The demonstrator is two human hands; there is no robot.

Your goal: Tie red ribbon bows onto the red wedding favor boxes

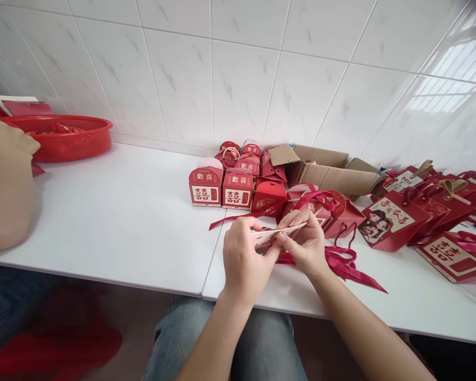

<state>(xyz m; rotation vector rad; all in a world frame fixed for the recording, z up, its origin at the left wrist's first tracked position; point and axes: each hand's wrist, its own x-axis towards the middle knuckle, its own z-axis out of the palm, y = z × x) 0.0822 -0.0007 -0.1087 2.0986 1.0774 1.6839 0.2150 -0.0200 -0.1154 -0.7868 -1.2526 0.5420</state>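
Note:
My left hand (244, 259) pinches one end of a thin printed card (264, 236), held nearly edge-on above the table's front part. My right hand (307, 244) grips the other end, its thumb and fingertips at a tiny gold-coloured spot near the card's middle. What that spot is cannot be made out. Dark red ribbon (351, 270) lies under and to the right of my right hand, and a ribbon tail (234, 219) sticks out on the left. Just beyond my fingers stands a red gift box (312, 207) topped with a ribbon.
Several red gift boxes (206, 182) stand in rows near the tiled wall, beside an open cardboard box (333, 177). More red boxes and bags (396, 219) crowd the right side. At left are a red plastic basket (79, 140) and another person's arm (10, 196).

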